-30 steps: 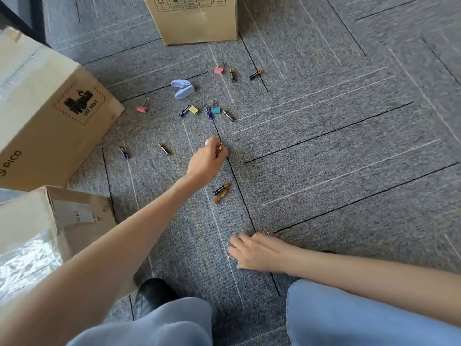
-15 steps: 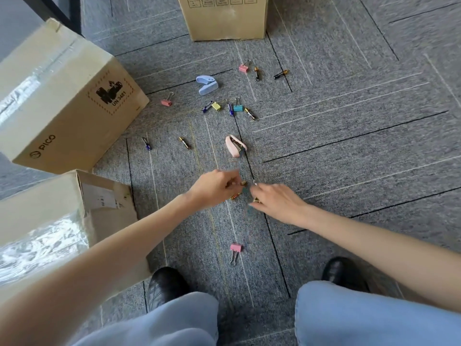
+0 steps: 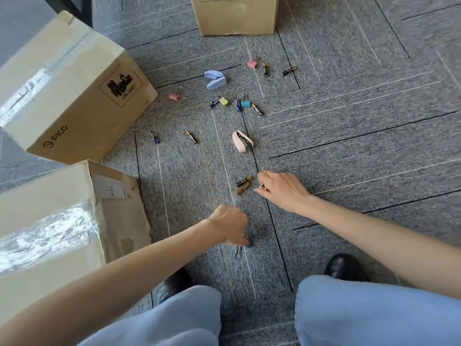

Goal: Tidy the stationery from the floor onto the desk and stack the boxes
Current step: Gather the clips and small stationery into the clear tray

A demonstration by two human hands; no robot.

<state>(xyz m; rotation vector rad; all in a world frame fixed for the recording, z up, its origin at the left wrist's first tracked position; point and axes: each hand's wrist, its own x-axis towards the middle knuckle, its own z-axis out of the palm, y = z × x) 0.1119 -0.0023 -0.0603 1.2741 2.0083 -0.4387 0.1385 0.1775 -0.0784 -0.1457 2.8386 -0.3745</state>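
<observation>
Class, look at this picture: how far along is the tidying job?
Done: nothing visibly; no desk shows. In hand: the left hand grips a binder clip; the right hand holds a wire-handled clip. Left: pink stapler, blue stapler, batteries, other clips, three unstacked boxes.

Under me the floor [image 3: 349, 146] is flecked grey carpet tile, crossed by thin pale lines and split by dark seams [image 3: 273, 221] that run at angles. In the top left corner a dark bar [image 3: 74, 8], perhaps a furniture leg, stands beside a smooth grey surface [image 3: 22, 23]. The light falls soft and even.
</observation>
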